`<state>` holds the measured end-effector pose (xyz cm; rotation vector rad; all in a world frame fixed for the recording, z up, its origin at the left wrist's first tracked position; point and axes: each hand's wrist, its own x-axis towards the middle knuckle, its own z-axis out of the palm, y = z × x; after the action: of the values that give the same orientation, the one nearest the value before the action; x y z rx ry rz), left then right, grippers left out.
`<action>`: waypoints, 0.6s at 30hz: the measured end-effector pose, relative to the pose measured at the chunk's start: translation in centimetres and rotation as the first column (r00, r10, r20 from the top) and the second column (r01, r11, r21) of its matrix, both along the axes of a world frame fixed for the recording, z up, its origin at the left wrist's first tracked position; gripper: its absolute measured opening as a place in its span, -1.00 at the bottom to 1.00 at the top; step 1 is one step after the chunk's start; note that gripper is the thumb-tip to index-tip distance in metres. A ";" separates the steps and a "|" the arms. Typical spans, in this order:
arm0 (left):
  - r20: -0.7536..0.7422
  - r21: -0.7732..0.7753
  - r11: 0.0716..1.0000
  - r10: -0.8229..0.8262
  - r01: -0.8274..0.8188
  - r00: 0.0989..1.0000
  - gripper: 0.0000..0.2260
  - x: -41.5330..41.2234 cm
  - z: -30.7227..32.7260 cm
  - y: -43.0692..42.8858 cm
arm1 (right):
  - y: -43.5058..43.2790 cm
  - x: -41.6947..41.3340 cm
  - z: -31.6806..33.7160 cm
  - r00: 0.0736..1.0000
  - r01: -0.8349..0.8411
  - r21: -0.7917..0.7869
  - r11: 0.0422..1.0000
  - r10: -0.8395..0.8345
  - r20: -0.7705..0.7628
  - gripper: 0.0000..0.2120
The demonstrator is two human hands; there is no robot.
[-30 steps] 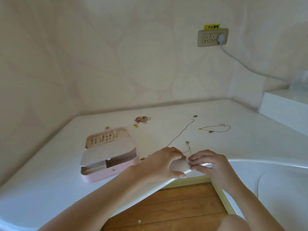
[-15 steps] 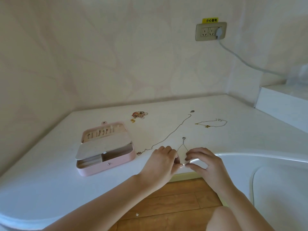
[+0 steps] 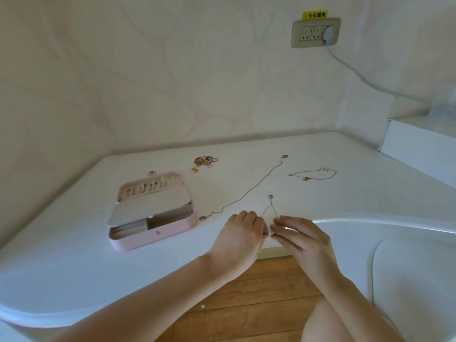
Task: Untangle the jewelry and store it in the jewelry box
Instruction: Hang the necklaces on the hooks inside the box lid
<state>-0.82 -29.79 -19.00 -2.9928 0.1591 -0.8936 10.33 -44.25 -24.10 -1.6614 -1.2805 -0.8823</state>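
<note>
My left hand (image 3: 243, 239) and right hand (image 3: 299, 239) now pinch farther back from the pendant (image 3: 270, 196) than a second ago, so the thin chain (image 3: 275, 210), then only a short loop just beyond them, stretches out in a narrow V.

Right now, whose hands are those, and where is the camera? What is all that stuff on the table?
There is no machine here: these are a person's two bare hands. The one picture comes from a camera worn on the person's head, looking down, so you see roughly what they see. The left hand and right hand pinch a thin chain between them; its little pendant lies on the white table. To the left sits a pink box, open, with small compartments inside. Also lying on the table are a long chain, a gold chain and, farther back, a small colourful tangle. The job is to untangle the jewelry and put it in the box.
</note>
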 end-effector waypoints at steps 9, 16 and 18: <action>-0.169 -0.662 0.748 -0.085 -0.049 0.982 -0.91 -0.4 5.1 0.5 | 1.3 -2.3 4.4 0.770 -0.282 -0.008 0.959 0.221 -0.599 -0.91; -0.282 -0.955 0.193 -0.357 -0.225 0.891 -0.92 -0.4 9.2 4.4 | 2.5 0.9 9.9 0.335 -0.393 0.299 0.869 0.439 -0.834 -0.83; -0.327 -0.944 0.173 -0.389 -0.280 0.861 -0.90 -1.0 10.2 5.6 | 2.6 2.3 11.2 0.373 -0.376 0.230 0.897 0.375 -0.849 -0.83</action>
<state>-1.82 -24.21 -8.76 -4.4680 -0.6344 0.0626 12.66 -41.68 -12.94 -1.3738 -0.8034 0.3201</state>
